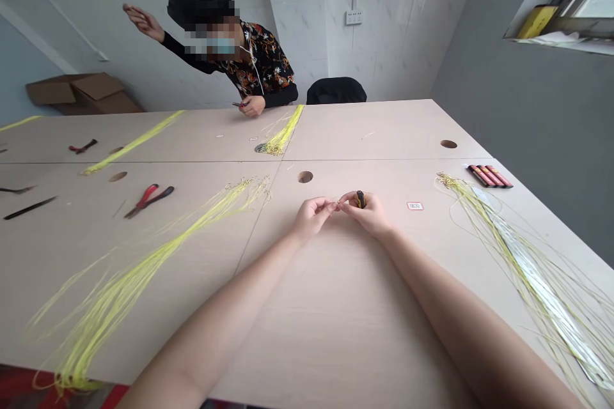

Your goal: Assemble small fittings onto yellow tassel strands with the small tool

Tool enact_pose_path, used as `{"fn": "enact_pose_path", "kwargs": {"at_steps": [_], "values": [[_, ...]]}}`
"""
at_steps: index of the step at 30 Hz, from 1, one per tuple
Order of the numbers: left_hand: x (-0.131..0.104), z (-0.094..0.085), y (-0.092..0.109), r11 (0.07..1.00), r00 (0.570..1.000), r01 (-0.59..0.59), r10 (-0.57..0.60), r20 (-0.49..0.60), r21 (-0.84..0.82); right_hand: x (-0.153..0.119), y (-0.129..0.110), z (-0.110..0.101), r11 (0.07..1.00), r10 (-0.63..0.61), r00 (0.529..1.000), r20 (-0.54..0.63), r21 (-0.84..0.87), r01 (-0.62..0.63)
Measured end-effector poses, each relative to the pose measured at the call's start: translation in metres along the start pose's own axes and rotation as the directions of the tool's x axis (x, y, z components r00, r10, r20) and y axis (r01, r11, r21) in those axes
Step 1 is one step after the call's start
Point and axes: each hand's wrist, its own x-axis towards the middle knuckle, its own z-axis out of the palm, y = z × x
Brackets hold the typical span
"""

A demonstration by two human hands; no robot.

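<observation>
My left hand (313, 217) and my right hand (367, 212) meet above the table, fingertips pinched together. A tiny yellowish piece (338, 202) shows between the fingertips, too small to name. Tucked in my right hand is a small black-and-yellow tool (361, 199), most of it hidden by the fingers. To the left lies a long bundle of yellow cords (177, 239) with small gold-coloured ends. Another bundle of yellow cords (480, 220) is spread at the right, partly over a metal ruler-like strip (537, 275).
Across the table (307, 345) a co-worker (266, 57) holds red-handled pliers. Red-and-black pliers (148, 200) and a black pointed tool (29, 208) lie left. Several red batteries (489, 176) and a small label (415, 206) are right. A cable hole (306, 176) lies ahead.
</observation>
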Motion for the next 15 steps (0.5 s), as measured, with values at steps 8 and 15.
{"fn": "enact_pose_path", "kwargs": {"at_steps": [8,15], "values": [[0.0004,0.0004,0.0023,1.000,1.000,-0.003,0.003,0.024,-0.005,0.0011,0.0026,-0.0013,0.999,0.003,0.997,0.079,0.042,-0.006],[0.0004,0.0002,0.0031,1.000,0.998,0.018,-0.016,0.059,-0.022,0.0001,-0.0028,-0.0027,0.997,-0.006,0.985,0.172,0.083,-0.009]]}}
